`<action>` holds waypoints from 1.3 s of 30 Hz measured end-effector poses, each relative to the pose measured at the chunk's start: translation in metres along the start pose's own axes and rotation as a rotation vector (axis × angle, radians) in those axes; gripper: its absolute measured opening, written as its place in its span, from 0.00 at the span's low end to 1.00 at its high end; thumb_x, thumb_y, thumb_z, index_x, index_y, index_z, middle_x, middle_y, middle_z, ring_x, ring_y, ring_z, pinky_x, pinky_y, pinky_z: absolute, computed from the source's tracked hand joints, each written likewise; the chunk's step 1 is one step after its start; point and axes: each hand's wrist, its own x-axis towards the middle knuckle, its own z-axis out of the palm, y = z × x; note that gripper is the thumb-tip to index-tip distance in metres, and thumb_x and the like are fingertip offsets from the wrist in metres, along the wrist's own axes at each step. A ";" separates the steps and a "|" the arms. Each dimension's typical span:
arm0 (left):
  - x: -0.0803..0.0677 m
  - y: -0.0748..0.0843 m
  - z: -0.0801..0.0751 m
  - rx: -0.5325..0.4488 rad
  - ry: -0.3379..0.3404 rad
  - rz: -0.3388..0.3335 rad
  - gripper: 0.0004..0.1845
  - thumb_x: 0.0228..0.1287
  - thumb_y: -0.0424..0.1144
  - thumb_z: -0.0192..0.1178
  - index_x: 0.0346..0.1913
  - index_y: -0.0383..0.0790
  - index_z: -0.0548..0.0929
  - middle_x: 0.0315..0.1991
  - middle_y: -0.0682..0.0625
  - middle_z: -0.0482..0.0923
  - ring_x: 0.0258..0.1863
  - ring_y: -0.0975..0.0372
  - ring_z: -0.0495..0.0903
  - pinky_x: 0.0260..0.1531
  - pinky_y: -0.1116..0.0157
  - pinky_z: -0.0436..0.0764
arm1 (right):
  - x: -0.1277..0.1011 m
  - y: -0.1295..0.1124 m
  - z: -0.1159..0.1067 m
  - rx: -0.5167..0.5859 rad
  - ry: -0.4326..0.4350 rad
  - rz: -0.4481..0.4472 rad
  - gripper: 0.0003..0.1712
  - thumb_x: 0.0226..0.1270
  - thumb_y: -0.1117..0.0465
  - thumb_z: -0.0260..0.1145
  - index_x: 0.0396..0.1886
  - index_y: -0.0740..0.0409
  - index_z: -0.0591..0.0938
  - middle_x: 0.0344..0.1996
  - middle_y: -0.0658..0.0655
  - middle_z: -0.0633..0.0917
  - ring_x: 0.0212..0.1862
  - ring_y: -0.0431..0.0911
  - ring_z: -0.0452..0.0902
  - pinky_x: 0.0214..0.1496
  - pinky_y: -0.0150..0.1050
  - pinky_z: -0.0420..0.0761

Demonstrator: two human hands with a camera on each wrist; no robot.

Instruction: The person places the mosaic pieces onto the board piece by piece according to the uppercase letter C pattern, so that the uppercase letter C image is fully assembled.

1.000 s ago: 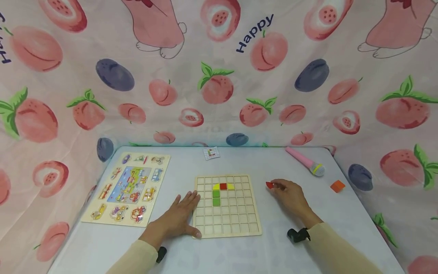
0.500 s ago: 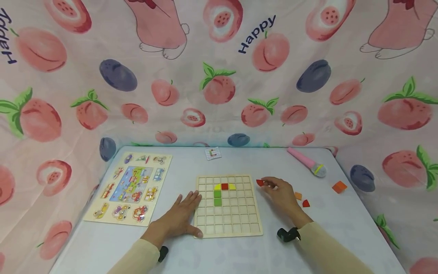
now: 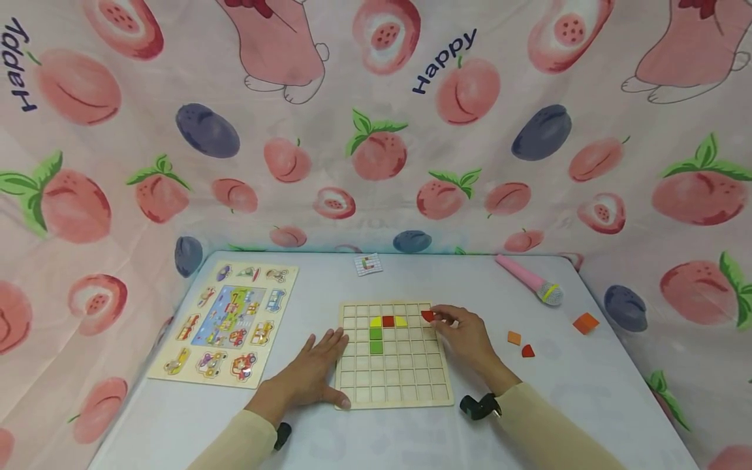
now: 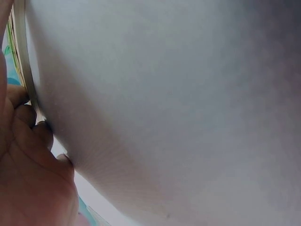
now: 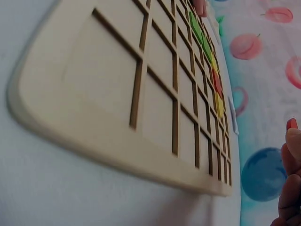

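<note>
The tabletop [image 3: 411, 437] is carrying a wooden grid board [image 3: 392, 385] lying between both hands. The left hand [image 3: 311, 375] is resting flat, fingers straight, against its near-left edge. The right hand [image 3: 464, 334] is pinching a red piece [image 3: 427, 316] (small, fingertip-held) over the board's far-right corner.

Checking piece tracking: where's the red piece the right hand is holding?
Head view: the red piece is pinched in the right hand, over the grid board's upper right corner, right of the placed tiles.
</note>
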 end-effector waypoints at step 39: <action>0.002 -0.003 0.003 0.006 0.011 -0.009 0.72 0.41 0.71 0.78 0.85 0.40 0.55 0.87 0.46 0.46 0.87 0.50 0.43 0.86 0.44 0.41 | -0.038 -0.024 0.078 -0.086 -0.287 -0.231 0.09 0.69 0.51 0.76 0.44 0.47 0.93 0.32 0.38 0.88 0.36 0.37 0.70 0.38 0.32 0.71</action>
